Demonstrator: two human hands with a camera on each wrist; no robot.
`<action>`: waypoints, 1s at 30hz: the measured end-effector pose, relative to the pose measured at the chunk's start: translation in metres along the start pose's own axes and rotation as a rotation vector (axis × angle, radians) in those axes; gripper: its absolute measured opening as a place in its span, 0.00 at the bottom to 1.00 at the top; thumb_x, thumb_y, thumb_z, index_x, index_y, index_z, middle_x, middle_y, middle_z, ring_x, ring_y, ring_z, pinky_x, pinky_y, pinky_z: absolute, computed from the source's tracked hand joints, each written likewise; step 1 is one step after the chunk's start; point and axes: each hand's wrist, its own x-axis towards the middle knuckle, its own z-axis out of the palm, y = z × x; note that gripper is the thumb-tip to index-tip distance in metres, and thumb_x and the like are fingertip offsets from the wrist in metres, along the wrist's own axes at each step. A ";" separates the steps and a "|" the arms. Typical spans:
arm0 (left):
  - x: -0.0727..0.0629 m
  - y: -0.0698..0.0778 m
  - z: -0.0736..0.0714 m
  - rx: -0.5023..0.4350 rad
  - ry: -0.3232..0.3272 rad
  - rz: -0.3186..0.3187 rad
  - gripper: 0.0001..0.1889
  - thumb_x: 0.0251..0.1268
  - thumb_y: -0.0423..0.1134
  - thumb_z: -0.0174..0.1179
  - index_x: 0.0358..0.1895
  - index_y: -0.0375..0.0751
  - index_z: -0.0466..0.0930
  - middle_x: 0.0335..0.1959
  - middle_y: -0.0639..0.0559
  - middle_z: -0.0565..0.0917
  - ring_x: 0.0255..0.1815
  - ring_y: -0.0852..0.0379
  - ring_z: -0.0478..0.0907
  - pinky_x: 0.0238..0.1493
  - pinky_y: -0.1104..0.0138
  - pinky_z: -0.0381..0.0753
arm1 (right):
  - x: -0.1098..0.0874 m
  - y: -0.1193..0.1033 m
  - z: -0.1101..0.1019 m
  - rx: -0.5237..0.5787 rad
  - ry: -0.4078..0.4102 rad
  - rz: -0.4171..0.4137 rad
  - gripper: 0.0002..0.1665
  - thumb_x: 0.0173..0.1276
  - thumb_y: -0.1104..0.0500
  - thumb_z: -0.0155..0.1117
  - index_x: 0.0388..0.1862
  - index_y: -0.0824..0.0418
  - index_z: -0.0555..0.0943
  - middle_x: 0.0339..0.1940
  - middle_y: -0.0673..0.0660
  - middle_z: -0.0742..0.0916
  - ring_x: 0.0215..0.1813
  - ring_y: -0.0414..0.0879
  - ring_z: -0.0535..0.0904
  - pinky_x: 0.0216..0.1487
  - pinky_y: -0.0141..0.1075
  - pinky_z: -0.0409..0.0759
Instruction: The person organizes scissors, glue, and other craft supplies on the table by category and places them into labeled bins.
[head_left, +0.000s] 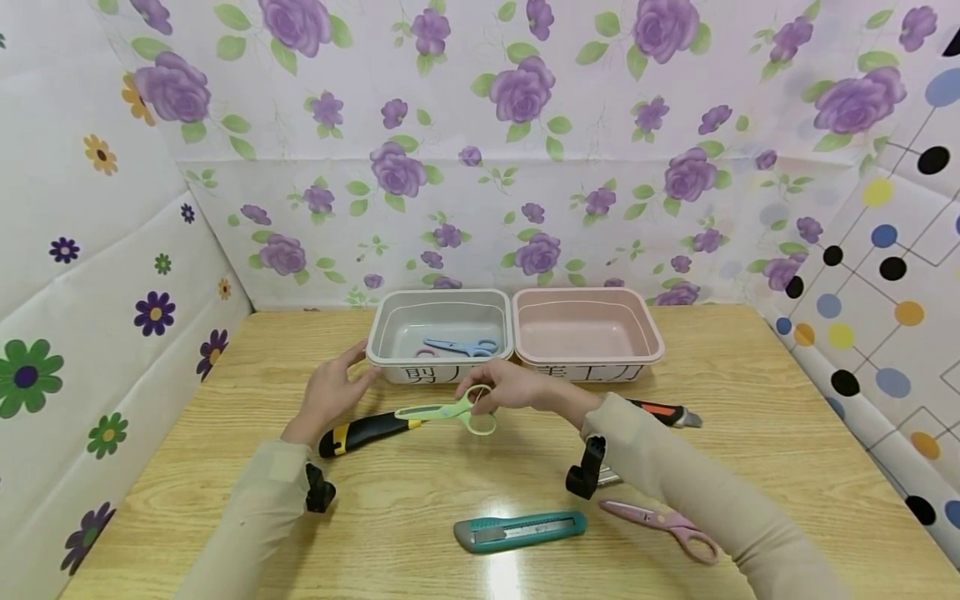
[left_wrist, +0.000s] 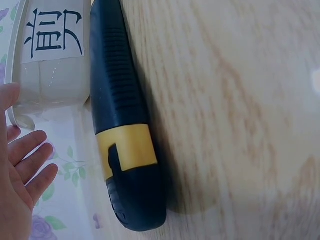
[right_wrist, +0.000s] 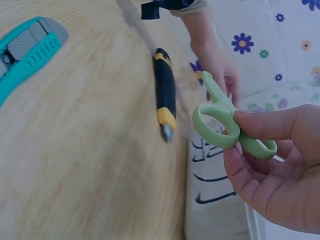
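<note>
My right hand [head_left: 517, 387] pinches light green scissors [head_left: 427, 412] by the handle rings, above the table in front of the grey bin [head_left: 390, 373]. The scissors' blades point left. At the bin's left front corner my left hand [head_left: 330, 396] touches the rim, its fingers [left_wrist: 30, 155] loosely extended. Blue scissors [head_left: 444, 344] lie inside that bin, with a pink handle loop [head_left: 426, 353] partly visible beside them. A black and yellow utility knife [head_left: 367, 433] lies on the table below the left hand, its tip end behind the green scissors in the head view.
A pink bin [head_left: 656, 340] stands against the grey bin's right side. A teal utility knife [head_left: 525, 530], pink scissors [head_left: 652, 517] and a black and orange utility knife [head_left: 666, 412] lie on the table. My right forearm partly covers a silver object [head_left: 608, 476].
</note>
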 end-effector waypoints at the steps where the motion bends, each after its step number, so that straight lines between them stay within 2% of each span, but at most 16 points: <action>1: 0.000 0.000 0.000 0.002 -0.001 -0.001 0.31 0.62 0.48 0.56 0.66 0.40 0.62 0.54 0.40 0.76 0.11 0.57 0.59 0.31 0.58 0.68 | 0.000 -0.001 -0.002 0.001 0.000 -0.001 0.14 0.60 0.71 0.59 0.46 0.67 0.77 0.33 0.58 0.77 0.33 0.43 0.70 0.29 0.31 0.69; 9: 0.000 0.001 -0.001 -0.001 0.005 0.004 0.30 0.62 0.48 0.57 0.65 0.40 0.63 0.53 0.39 0.77 0.09 0.58 0.57 0.22 0.64 0.63 | 0.000 -0.009 -0.014 0.022 -0.001 -0.023 0.15 0.61 0.73 0.57 0.47 0.67 0.77 0.30 0.56 0.74 0.30 0.43 0.67 0.28 0.32 0.68; 15: 0.000 0.002 -0.002 -0.008 -0.005 0.006 0.30 0.62 0.46 0.57 0.65 0.40 0.63 0.54 0.38 0.76 0.06 0.59 0.54 0.16 0.65 0.61 | 0.003 -0.015 -0.022 0.001 0.036 -0.006 0.15 0.59 0.74 0.57 0.44 0.64 0.78 0.27 0.54 0.73 0.27 0.42 0.65 0.28 0.32 0.67; 19: -0.001 0.002 -0.002 -0.010 -0.011 0.003 0.30 0.62 0.45 0.57 0.65 0.40 0.63 0.54 0.39 0.76 0.06 0.60 0.53 0.15 0.65 0.60 | 0.006 -0.018 -0.029 0.002 0.056 -0.005 0.14 0.59 0.74 0.57 0.45 0.67 0.78 0.28 0.54 0.75 0.29 0.43 0.66 0.29 0.33 0.67; 26: 0.000 0.002 -0.003 -0.009 -0.018 -0.003 0.29 0.62 0.46 0.57 0.66 0.41 0.63 0.54 0.39 0.76 0.05 0.59 0.53 0.15 0.65 0.61 | 0.011 -0.023 -0.040 -0.080 0.100 -0.005 0.15 0.60 0.73 0.57 0.47 0.68 0.77 0.27 0.54 0.74 0.28 0.42 0.66 0.30 0.33 0.69; 30: 0.000 0.001 -0.002 -0.008 -0.016 -0.002 0.30 0.62 0.46 0.57 0.65 0.41 0.63 0.54 0.38 0.76 0.06 0.59 0.53 0.17 0.65 0.61 | 0.013 -0.024 -0.045 -0.041 0.109 0.012 0.16 0.60 0.73 0.56 0.49 0.69 0.76 0.27 0.53 0.73 0.26 0.41 0.65 0.28 0.32 0.68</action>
